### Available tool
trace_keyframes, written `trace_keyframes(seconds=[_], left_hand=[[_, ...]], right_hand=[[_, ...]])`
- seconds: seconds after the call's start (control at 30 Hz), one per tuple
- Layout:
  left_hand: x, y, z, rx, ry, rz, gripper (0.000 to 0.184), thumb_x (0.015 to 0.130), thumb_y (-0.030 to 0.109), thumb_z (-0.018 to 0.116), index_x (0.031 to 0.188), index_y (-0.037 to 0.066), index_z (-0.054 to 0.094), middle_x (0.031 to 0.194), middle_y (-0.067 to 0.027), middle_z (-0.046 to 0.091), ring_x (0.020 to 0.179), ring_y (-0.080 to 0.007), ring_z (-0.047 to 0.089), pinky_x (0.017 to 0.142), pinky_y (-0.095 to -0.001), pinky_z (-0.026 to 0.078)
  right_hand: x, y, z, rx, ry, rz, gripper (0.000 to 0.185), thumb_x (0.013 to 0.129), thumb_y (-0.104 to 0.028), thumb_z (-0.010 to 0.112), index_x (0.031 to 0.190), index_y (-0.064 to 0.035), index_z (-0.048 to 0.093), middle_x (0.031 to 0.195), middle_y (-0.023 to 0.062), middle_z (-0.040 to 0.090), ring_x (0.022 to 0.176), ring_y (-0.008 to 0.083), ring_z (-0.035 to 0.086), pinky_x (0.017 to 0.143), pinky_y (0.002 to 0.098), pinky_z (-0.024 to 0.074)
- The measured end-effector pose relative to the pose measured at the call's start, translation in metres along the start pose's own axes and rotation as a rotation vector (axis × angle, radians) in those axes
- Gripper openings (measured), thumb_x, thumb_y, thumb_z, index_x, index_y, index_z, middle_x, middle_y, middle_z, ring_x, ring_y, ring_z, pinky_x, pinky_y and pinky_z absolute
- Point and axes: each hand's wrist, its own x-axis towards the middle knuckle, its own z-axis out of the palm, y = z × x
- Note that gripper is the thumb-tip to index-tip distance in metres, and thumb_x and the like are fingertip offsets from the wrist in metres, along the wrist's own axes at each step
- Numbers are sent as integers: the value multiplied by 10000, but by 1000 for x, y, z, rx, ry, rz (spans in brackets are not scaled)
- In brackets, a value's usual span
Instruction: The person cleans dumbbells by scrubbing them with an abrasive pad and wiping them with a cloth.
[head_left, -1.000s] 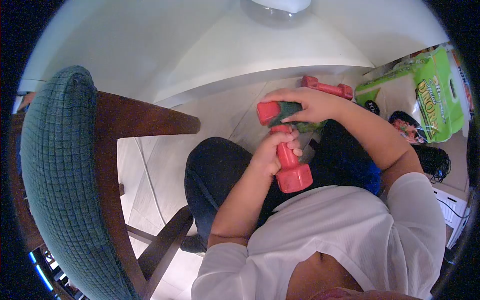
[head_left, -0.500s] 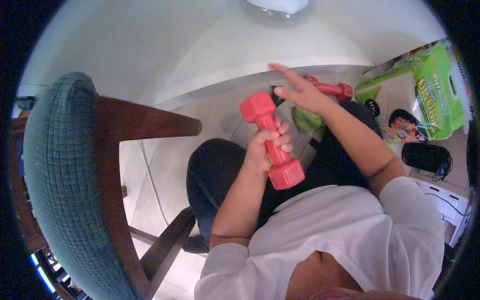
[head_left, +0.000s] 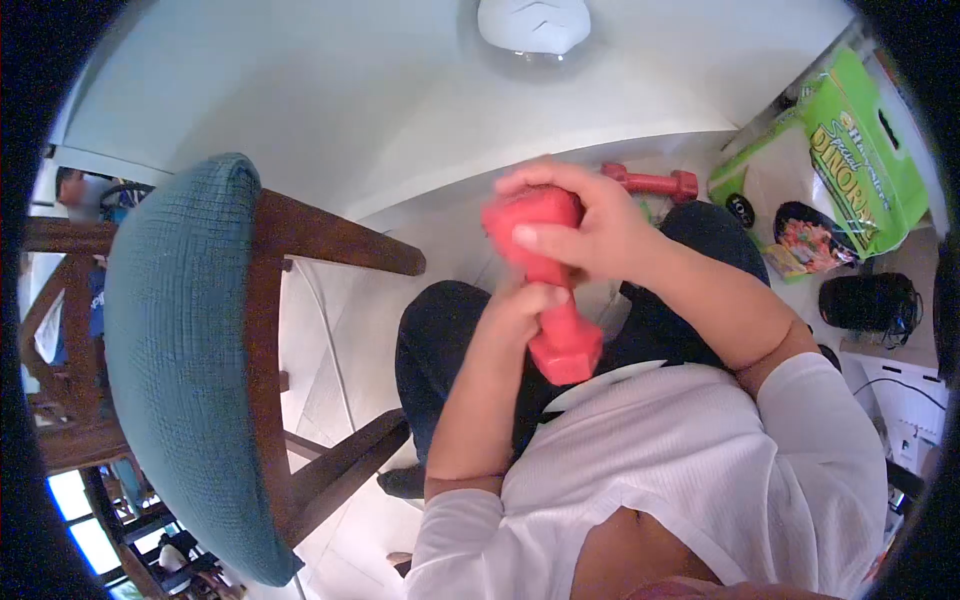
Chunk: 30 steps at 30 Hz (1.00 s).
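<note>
In the head view, I saw a red dumbbell (head_left: 563, 325) held up at a slant over the person's lap, above dark trousers (head_left: 440, 335). The left hand (head_left: 522, 308) was closed around its handle, the thumb lying across it and the other fingers mostly out of my sight. The right hand (head_left: 600, 230) was cupped over the upper end, its thumb on the near face and its fingers bent over the far side; they were a bit blurred, so I couldn't tell how firmly they pressed. Beyond the right hand, a second red dumbbell (head_left: 650, 183) lay on the floor (head_left: 350, 310) near the base of a pale wall (head_left: 400, 110). To the person's right stood a green printed bag (head_left: 870, 170), with a black device (head_left: 868, 305) and its cord near it. To the left was a wooden chair (head_left: 340, 232) with a teal cover (head_left: 185, 370), a white cable (head_left: 335, 350) trailing beside it.
</note>
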Motion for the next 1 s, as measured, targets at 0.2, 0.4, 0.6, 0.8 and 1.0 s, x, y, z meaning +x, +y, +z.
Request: trace_keyframes(seconds=[0.2,0.4,0.6,0.8,1.0], left_hand=[[-14,44,41,737,238,466,433,662,99,654,1054,16,489,1004,-83,544,918,-204,539,783,-333,445],[-23,38,46,318,387,225,222,726,35,597,911,-1,480,772,-95,548,641,-180,560,607,-308,467],[-28,-20,-2,-183,365,-85,202,743,85,547,891,56,412,662,-55,468,545,-155,497,517,-315,444],[-17,-69,-53,-364,467,-300,173,745,97,551,855,77,420,674,-43,478,557,-146,493,519,-306,446],[-5,-68,-57,-529,434,-312,127,742,91,543,801,68,432,654,-42,476,551,-146,492,523,-304,448]], right_hand=[[7,-74,9,-414,-55,-573,426,693,-192,661,1086,-93,530,1083,113,485,961,228,494,815,319,407],[32,-57,4,-248,-235,-262,489,748,-392,597,1147,-130,490,1115,120,496,974,242,523,815,326,422],[29,121,-96,-957,-205,652,320,814,-299,483,955,-20,550,868,189,592,804,290,585,684,361,456],[-44,208,-99,-1110,-31,872,264,733,-202,548,924,-20,539,924,209,573,847,341,565,730,418,439],[-21,140,-108,-627,-246,515,235,756,-215,619,885,-31,551,837,79,595,785,173,578,685,291,451]])
